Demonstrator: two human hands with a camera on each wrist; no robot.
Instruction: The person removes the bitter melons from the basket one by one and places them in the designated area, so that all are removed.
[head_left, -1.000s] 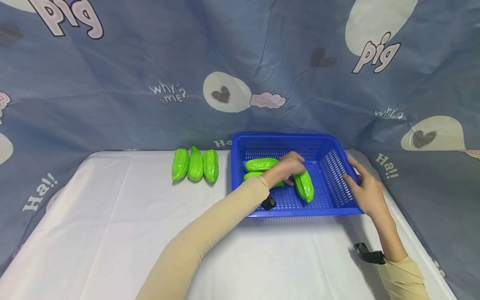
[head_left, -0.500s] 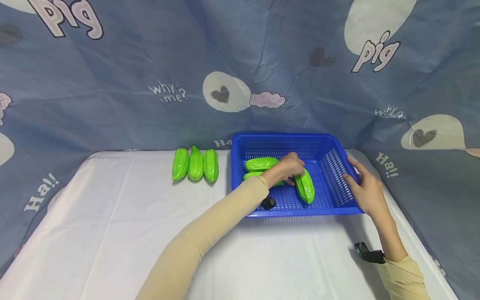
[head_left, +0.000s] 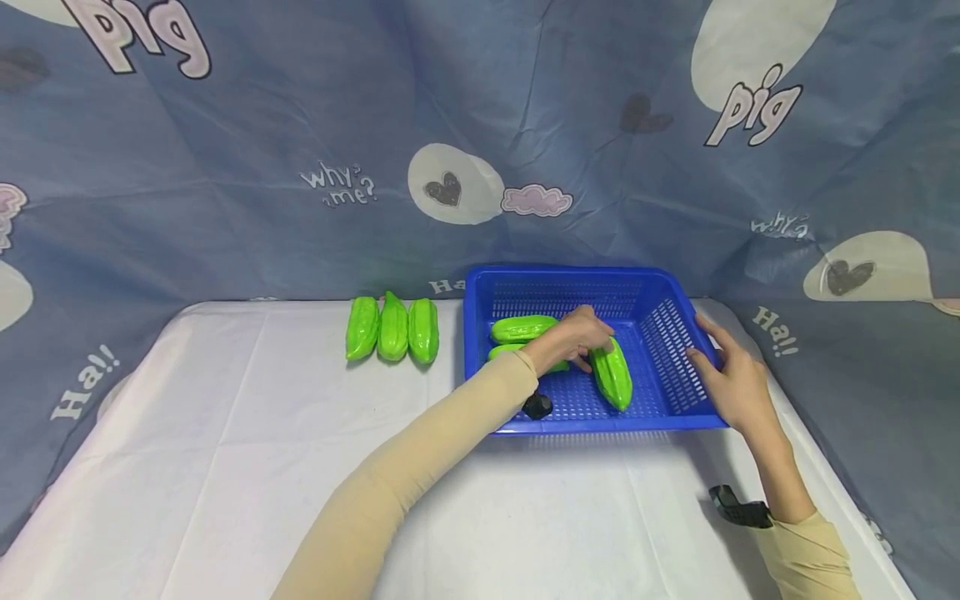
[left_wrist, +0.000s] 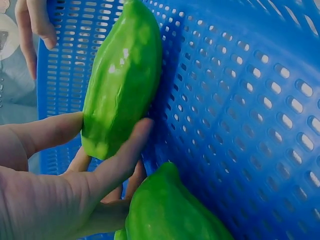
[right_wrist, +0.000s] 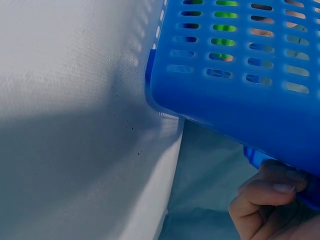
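Observation:
My left hand (head_left: 573,337) reaches into the blue plastic basket (head_left: 600,422) and pinches one end of a glossy, ridged green fruit (head_left: 613,379). In the left wrist view, thumb and fingers hold the lower end of this fruit (left_wrist: 122,80), while another green fruit (left_wrist: 170,210) lies below the hand. Two more fruits, an upper one (head_left: 521,328) and a lower one (head_left: 506,352) partly hidden by the left hand, lie crosswise at the basket's left. My right hand (head_left: 738,387) grips the basket's right rim; its curled fingers (right_wrist: 265,192) show under the rim in the right wrist view.
Three similar green fruits (head_left: 392,329) lie side by side on the white tablecloth (head_left: 247,467), left of the basket. Behind the table hangs a blue-grey printed cloth (head_left: 300,125). The basket stands near the table's back right corner.
The held fruit has shifted slightly toward the front and right inside the basket, with the left hand moving a little along with it. The right hand has kept its place on the rim.

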